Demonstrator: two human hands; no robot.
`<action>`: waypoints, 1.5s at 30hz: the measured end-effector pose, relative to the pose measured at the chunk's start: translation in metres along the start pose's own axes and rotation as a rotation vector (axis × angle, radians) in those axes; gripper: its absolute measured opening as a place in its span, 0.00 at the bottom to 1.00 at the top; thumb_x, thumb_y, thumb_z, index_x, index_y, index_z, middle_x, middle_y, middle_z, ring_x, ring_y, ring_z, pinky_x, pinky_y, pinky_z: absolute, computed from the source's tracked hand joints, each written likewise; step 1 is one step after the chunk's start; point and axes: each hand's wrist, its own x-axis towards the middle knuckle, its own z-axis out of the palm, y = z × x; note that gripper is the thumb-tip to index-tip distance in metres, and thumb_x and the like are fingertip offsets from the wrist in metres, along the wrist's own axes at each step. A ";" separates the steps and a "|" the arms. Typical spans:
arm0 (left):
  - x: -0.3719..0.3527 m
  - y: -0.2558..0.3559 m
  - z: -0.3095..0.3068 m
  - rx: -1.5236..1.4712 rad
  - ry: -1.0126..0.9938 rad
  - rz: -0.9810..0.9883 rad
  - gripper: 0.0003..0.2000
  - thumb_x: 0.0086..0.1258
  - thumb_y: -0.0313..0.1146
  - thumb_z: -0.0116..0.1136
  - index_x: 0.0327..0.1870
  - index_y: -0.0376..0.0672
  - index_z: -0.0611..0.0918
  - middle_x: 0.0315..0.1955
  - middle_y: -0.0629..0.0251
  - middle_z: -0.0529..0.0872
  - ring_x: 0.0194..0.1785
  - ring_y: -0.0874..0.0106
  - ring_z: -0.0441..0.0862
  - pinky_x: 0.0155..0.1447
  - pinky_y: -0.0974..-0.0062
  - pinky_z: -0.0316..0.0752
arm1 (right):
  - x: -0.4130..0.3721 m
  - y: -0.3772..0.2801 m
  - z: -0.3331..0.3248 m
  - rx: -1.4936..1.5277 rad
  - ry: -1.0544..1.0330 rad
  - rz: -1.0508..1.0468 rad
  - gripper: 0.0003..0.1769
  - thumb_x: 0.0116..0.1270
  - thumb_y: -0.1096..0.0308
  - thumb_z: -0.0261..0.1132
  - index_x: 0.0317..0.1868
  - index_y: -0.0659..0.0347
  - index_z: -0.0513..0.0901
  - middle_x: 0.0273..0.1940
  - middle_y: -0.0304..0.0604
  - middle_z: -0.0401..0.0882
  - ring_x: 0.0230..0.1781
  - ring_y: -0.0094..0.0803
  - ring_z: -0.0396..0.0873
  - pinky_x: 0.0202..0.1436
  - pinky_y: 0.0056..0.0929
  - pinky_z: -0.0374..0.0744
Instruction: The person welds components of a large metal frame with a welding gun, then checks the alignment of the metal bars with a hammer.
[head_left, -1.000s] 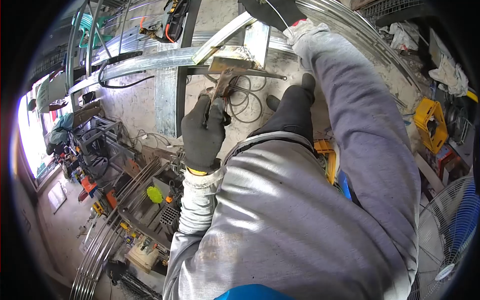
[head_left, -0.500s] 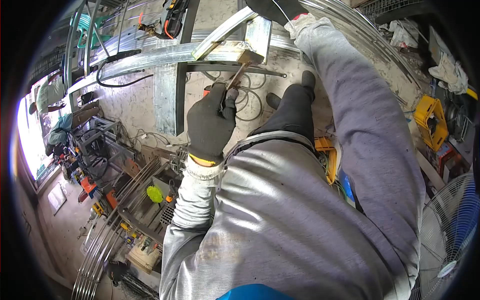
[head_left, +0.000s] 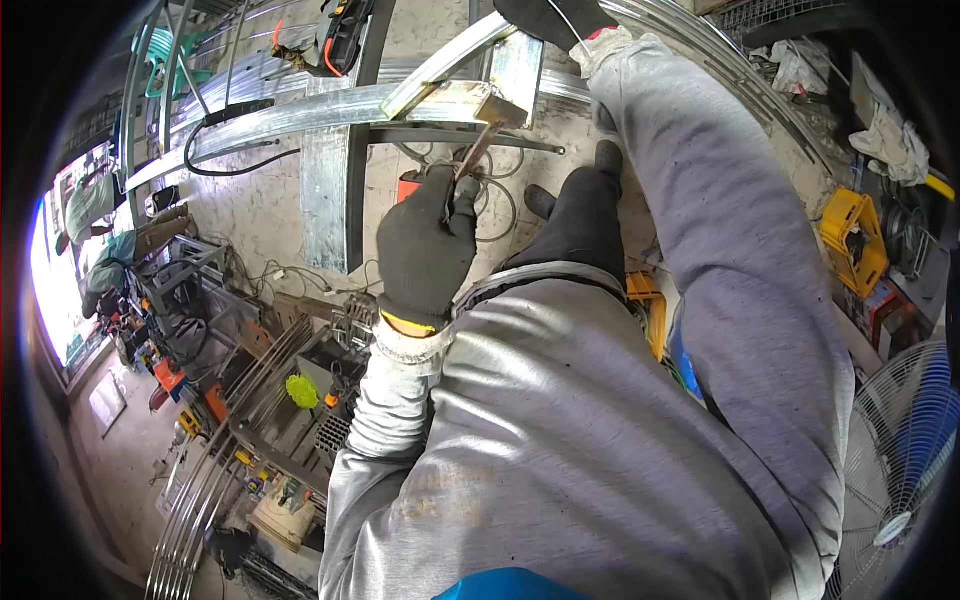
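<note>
Your left hand (head_left: 428,245) pinched a rusty strip (head_left: 478,148) right up against the tube (head_left: 462,100) while your right hand (head_left: 548,20) clenched a thin rod (head_left: 566,22)!

Grey long-sleeved top (head_left: 600,400); dark gloves (head_left: 425,245), yellow-edged left cuff; black trousers (head_left: 575,225).

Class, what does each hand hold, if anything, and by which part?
The left hand pinches a rusty strip by its near end. The right hand, partly cropped, seems to hold a thin rod; where is unclear.
</note>
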 end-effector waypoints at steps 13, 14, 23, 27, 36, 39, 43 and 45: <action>-0.005 0.006 0.001 -0.362 0.004 -0.196 0.10 0.82 0.38 0.58 0.44 0.41 0.83 0.23 0.49 0.83 0.28 0.46 0.83 0.32 0.54 0.74 | 0.000 -0.006 -0.005 0.085 -0.010 0.063 0.06 0.71 0.66 0.60 0.38 0.56 0.82 0.32 0.49 0.83 0.39 0.52 0.83 0.46 0.51 0.80; -0.005 0.005 0.002 -0.362 0.002 -0.196 0.10 0.82 0.38 0.58 0.44 0.41 0.83 0.23 0.49 0.83 0.28 0.46 0.83 0.32 0.54 0.74 | 0.000 -0.005 -0.004 0.054 -0.006 0.046 0.06 0.72 0.66 0.60 0.38 0.56 0.82 0.32 0.49 0.83 0.39 0.52 0.84 0.46 0.52 0.80; -0.016 0.000 0.018 -0.384 0.018 -0.212 0.12 0.83 0.39 0.58 0.41 0.39 0.81 0.20 0.54 0.80 0.24 0.56 0.83 0.30 0.60 0.73 | 0.000 -0.001 -0.001 -0.033 -0.049 0.073 0.09 0.72 0.64 0.57 0.38 0.56 0.83 0.34 0.50 0.84 0.40 0.53 0.84 0.47 0.53 0.80; -0.009 -0.010 0.011 -0.254 -0.035 -0.136 0.12 0.83 0.39 0.58 0.40 0.40 0.81 0.19 0.55 0.80 0.22 0.59 0.83 0.29 0.64 0.73 | 0.000 -0.010 -0.004 0.008 -0.020 0.072 0.09 0.72 0.64 0.58 0.38 0.56 0.84 0.33 0.50 0.84 0.40 0.53 0.84 0.47 0.53 0.80; -0.005 -0.006 0.007 -0.363 -0.051 -0.169 0.11 0.83 0.37 0.57 0.43 0.38 0.83 0.19 0.56 0.81 0.23 0.63 0.83 0.29 0.65 0.73 | 0.000 -0.007 -0.003 0.015 0.005 0.039 0.07 0.71 0.66 0.59 0.38 0.57 0.83 0.33 0.49 0.84 0.40 0.53 0.83 0.48 0.53 0.80; -0.005 -0.001 0.007 -0.444 -0.060 -0.255 0.11 0.83 0.37 0.56 0.43 0.38 0.84 0.20 0.56 0.81 0.23 0.62 0.82 0.29 0.64 0.73 | 0.000 -0.003 -0.003 0.018 0.005 0.031 0.07 0.71 0.67 0.59 0.38 0.57 0.83 0.33 0.49 0.83 0.40 0.54 0.83 0.48 0.53 0.80; -0.005 -0.008 0.013 -0.421 -0.071 -0.214 0.11 0.83 0.37 0.56 0.43 0.38 0.84 0.19 0.56 0.80 0.23 0.64 0.82 0.29 0.64 0.73 | 0.000 -0.003 -0.001 0.070 0.033 0.003 0.06 0.69 0.69 0.59 0.39 0.56 0.83 0.33 0.49 0.83 0.39 0.54 0.83 0.46 0.52 0.80; -0.004 -0.008 0.013 -0.436 -0.054 -0.229 0.11 0.83 0.37 0.56 0.44 0.39 0.85 0.19 0.57 0.80 0.23 0.64 0.82 0.30 0.64 0.73 | -0.001 -0.002 -0.001 0.080 0.035 0.011 0.06 0.69 0.69 0.59 0.39 0.56 0.83 0.32 0.49 0.83 0.38 0.54 0.83 0.45 0.52 0.80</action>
